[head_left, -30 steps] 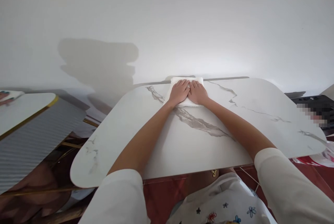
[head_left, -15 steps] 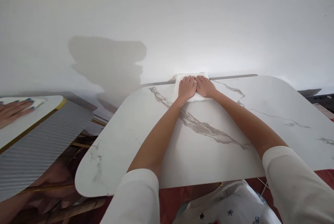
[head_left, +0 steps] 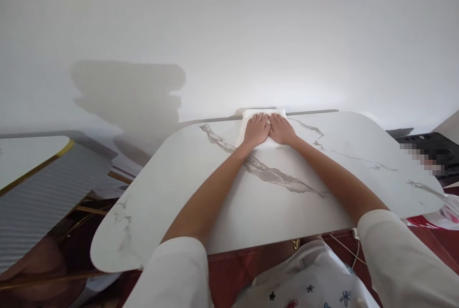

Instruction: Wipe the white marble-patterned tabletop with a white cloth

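Observation:
A white cloth (head_left: 263,143) lies on the marble-patterned white table (head_left: 172,207), at its far edge against the wall. My left hand (head_left: 257,129) lies flat on the cloth, fingers stretched toward the wall. Beside it my right hand (head_left: 282,129) rests flat on the same cloth, its fingers also extended. The two hands touch or nearly touch at the thumbs. Both arms reach straight out across the tabletop. Parts of the cloth under the palms are hidden.
At the left stands a second white table (head_left: 32,155) with a gold rim and a ribbed grey side. A pale wall (head_left: 229,35) runs behind both tables. A black object (head_left: 439,143) is at the right, partly blurred. A white cable (head_left: 355,255) hangs below the table's near edge.
The view has turned slightly right, and another person's hand on the left table has gone out of frame. My hands and the cloth have shifted slightly right along the table's far edge.

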`<state>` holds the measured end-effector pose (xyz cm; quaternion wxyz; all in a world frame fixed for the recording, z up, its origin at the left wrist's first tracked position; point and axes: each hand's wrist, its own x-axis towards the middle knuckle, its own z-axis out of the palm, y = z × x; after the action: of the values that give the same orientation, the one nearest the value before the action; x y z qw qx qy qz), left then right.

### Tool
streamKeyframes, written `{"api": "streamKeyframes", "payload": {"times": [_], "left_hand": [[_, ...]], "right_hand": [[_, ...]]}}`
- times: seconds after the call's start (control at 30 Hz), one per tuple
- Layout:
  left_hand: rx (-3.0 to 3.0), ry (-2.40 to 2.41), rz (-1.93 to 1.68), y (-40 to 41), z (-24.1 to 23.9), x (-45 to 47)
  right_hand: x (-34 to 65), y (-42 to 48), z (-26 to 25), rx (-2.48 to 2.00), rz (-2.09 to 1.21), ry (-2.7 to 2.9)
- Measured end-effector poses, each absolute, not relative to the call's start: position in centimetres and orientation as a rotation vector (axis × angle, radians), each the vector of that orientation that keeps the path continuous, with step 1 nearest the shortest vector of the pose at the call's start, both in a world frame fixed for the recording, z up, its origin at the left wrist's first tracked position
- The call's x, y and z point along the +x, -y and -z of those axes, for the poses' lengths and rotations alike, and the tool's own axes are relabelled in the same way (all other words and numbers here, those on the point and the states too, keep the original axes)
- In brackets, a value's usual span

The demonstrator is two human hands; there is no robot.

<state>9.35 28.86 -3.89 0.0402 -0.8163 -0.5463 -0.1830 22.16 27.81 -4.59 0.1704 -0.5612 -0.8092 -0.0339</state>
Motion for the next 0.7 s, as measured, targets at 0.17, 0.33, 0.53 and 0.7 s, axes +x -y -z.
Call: {"api": "streamKeyframes", "payload": {"times": [0.17, 0.33, 0.53, 0.7], "left_hand": [[-2.526, 1.658, 0.541, -25.4, 3.9, 8.8], [-2.525, 1.699, 0.536, -20.8, 4.3, 8.0], [-2.580, 1.624, 0.555, -15.6, 4.4, 7.2], [-2.563, 1.671, 0.539, -12.6, 4.1, 7.1]], "right_hand": [[21.8, -24.1, 4.4, -1.585, 0.096, 2.312], [21.3, -19.2, 4.5, -1.539, 0.109, 2.323], [20.8, -13.6, 4.4, -1.534, 0.123, 2.314], [20.5, -10.6, 4.0, -1.561, 0.086, 2.301]]}}
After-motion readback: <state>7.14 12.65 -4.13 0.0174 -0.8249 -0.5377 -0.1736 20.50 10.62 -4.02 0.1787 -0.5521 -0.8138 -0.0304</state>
